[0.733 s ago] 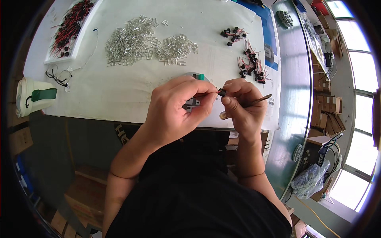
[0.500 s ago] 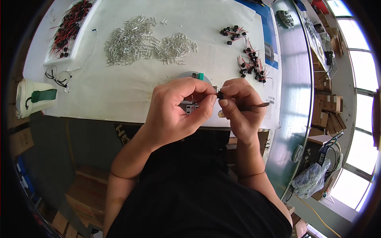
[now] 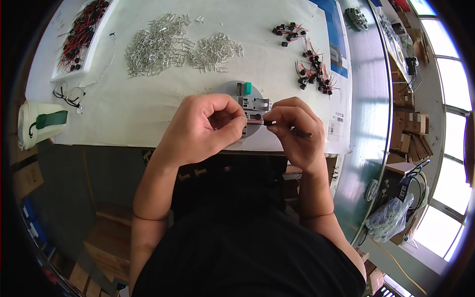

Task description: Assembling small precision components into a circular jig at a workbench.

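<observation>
A small black component [image 3: 267, 123] with thin red and dark leads is pinched between the thumb and fingers of my right hand [image 3: 303, 141]. My left hand [image 3: 200, 131] is closed on the free end of its leads [image 3: 254, 120], which stretch straight between the two hands. A slim dark tool [image 3: 303, 134] also rests in my right hand, its kind unclear. Just beyond my hands stands a metal fixture [image 3: 257, 103] with a green block [image 3: 247, 88], on a round grey base [image 3: 226, 89]. My left hand hides part of that base.
Two piles of silvery U-shaped metal pieces [image 3: 158, 47] lie on the white table [image 3: 163, 109]. Several black components with red leads [image 3: 314, 69] are at the far right. At left are a white tray [image 3: 96, 47] of similar parts, glasses [image 3: 71, 97] and a pale container [image 3: 42, 126].
My hands have drawn apart, the left one moving left, so the leads now stretch between them. More of the fixture shows. The whole view has shifted slightly.
</observation>
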Demonstrator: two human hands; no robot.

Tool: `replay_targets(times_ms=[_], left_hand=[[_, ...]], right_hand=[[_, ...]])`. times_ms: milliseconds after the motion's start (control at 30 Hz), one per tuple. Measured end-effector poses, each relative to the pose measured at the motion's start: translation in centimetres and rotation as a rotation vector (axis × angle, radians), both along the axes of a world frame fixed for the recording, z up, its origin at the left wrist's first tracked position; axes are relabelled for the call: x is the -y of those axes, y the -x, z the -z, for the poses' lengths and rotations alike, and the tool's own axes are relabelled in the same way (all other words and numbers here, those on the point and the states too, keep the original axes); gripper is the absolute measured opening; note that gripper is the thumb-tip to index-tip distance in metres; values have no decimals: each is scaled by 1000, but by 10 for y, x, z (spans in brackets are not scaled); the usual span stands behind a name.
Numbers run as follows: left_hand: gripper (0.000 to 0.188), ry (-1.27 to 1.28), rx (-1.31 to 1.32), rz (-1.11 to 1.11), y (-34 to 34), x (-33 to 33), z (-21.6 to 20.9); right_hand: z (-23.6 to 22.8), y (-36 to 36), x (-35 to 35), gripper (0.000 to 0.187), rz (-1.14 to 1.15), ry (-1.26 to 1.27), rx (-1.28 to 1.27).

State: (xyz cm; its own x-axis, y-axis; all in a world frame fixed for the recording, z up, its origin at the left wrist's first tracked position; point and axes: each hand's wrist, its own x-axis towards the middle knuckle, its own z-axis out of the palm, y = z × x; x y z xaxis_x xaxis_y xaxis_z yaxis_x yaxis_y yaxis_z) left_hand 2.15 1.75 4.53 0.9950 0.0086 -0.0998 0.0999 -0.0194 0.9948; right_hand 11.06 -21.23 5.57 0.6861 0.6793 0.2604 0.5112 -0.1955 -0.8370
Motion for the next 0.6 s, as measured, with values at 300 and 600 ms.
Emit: replay_targets(times_ms=[300,600], left_hand=[[16,-132,33,-76,-1,5,1],[15,-150,51,-72,1,6,-1]], right_hand=[[3,4,-5,23,24,38,4],[3,3,-1,28,-17,54,11]])
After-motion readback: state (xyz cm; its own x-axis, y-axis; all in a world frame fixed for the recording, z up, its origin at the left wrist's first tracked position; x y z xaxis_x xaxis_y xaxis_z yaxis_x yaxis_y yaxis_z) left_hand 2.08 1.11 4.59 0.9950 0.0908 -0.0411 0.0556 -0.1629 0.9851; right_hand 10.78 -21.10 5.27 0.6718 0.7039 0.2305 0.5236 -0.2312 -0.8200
